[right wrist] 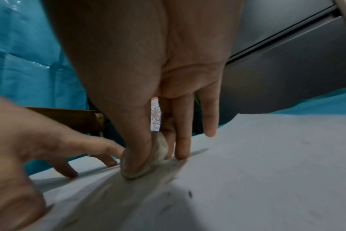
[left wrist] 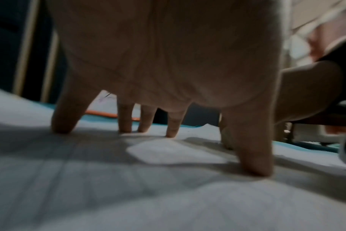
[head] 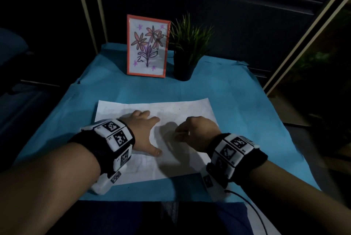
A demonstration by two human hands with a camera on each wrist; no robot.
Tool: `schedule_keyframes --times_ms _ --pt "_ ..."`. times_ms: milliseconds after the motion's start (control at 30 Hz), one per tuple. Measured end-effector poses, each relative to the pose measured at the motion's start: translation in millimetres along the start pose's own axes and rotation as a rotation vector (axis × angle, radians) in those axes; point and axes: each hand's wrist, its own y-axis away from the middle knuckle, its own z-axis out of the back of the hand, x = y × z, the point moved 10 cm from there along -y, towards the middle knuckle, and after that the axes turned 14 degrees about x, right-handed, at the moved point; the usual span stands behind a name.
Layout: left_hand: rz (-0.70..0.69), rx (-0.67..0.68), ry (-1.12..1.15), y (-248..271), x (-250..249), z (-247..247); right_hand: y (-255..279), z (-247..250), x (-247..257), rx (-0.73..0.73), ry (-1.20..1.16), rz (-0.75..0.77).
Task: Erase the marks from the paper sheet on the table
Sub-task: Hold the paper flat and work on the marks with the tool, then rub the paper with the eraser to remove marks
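Observation:
A white paper sheet (head: 180,109) lies on the blue table cover (head: 237,90). My left hand (head: 146,130) is spread on the sheet's left half, its straight fingertips (left wrist: 169,132) and thumb pressing the paper sheet (left wrist: 168,150) down. My right hand (head: 193,130) is over the sheet's middle right and pinches a rounded whitish eraser (right wrist: 148,162) between thumb and fingers, its lower edge touching the paper sheet (right wrist: 267,171). Small dark eraser crumbs (right wrist: 190,194) and faint grey marks lie on the paper near it. In the head view the eraser is hidden by the hand.
An orange-framed flower drawing (head: 147,47) stands at the back of the table, with a potted green plant (head: 187,48) to its right. Dark walls and cabinets surround the table. A black cable (head: 252,210) runs from my right wristband.

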Motion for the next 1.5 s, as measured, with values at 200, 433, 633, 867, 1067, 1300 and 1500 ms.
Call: schedule_keyframes --times_ms 200,433,633,867,1067,1300,1500 --pt "-0.011 0.024 0.058 4.0 1.7 -8.1 8.9 -13.6 11.7 0.083 0.066 0.073" --pt "-0.013 0.008 0.043 5.2 -2.5 -4.1 2.0 5.3 2.9 -0.007 0.045 0.005" --pt "-0.006 0.029 0.046 3.3 -1.0 -7.8 16.5 -19.0 0.7 0.040 0.076 0.044" --pt "-0.009 0.073 0.024 -0.4 3.5 -5.8 30.3 10.7 -41.5 -0.319 -0.313 0.022" --pt "-0.037 0.044 -0.004 1.7 7.1 14.6 31.8 18.7 -54.6 -0.296 -0.442 0.040" --pt "-0.378 -0.254 0.202 27.7 -51.8 54.6 32.9 30.6 -25.8 -0.288 -0.636 0.207" --pt "-0.340 -0.340 0.285 26.0 -51.9 55.5 23.0 24.8 -13.8 -0.252 -0.502 0.212"
